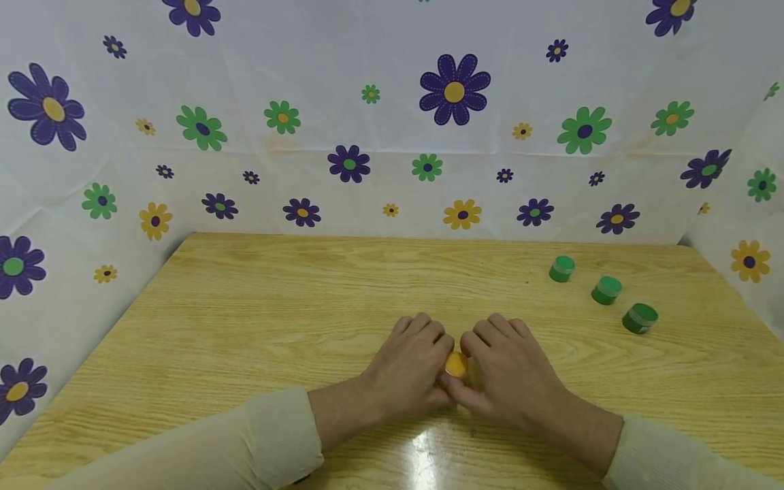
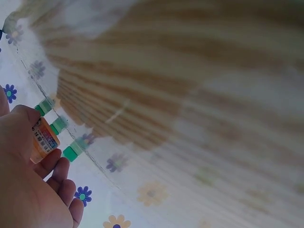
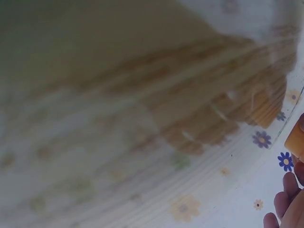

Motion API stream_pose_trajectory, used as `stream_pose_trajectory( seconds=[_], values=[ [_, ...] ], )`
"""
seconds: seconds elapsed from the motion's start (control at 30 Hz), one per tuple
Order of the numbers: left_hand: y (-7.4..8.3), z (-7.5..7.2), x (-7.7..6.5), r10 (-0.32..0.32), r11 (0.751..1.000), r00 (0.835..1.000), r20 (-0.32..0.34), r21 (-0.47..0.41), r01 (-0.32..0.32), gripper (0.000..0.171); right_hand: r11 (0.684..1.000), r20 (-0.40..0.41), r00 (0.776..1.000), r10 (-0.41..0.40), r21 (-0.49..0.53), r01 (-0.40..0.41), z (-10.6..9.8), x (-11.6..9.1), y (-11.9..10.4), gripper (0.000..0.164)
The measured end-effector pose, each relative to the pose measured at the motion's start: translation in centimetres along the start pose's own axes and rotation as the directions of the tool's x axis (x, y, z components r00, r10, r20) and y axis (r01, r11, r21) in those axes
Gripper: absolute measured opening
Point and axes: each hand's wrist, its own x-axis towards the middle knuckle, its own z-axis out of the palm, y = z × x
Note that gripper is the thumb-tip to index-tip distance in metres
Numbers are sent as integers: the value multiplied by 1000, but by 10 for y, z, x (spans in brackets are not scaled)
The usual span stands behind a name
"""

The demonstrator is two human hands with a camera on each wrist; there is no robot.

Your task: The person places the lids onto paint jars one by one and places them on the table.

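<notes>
A small orange jar [image 1: 456, 365] is held between both hands near the front middle of the table. On its left side, my left hand [image 1: 409, 364] grips it with thumb and curled fingers; the left wrist view shows a printed label on the jar [image 2: 45, 138] between thumb and forefinger. From the other side my right hand [image 1: 511, 371] holds the same jar, its thumb reaching across the near side. Only part of the jar [image 3: 295, 142] and some fingertips [image 3: 281, 202] enter the right wrist view. The fingers hide much of the jar's sides in the head view.
Three small green jars stand in a slanting row at the right of the wooden table [image 1: 275, 292]: a far one [image 1: 561, 269], a middle one [image 1: 606, 290] and a nearer one [image 1: 640, 318]. A flower-printed white cloth [image 1: 245, 82] hangs behind and at both sides.
</notes>
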Motion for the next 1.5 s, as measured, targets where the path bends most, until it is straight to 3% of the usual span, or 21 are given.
stream_pose_trajectory(
  seconds=[0.3, 0.5, 1.5],
  values=[
    [-1, 2, 0, 0, 1000, 999, -41, -26, -1, 36, 999, -5, 1000, -17, 33, 17, 0, 0, -1, 28],
    [0, 1, 0, -6, 1000, 1000, -27, -21, 5, 33, 999, -3, 1000, -19, 32, 19, 0, 0, -1, 27],
    [1, 2, 0, 5, 1000, 1000, 4, 1, -5, 36, 1000, 32, 999, -5, -24, 5, -1, 0, -1, 35]
  ],
)
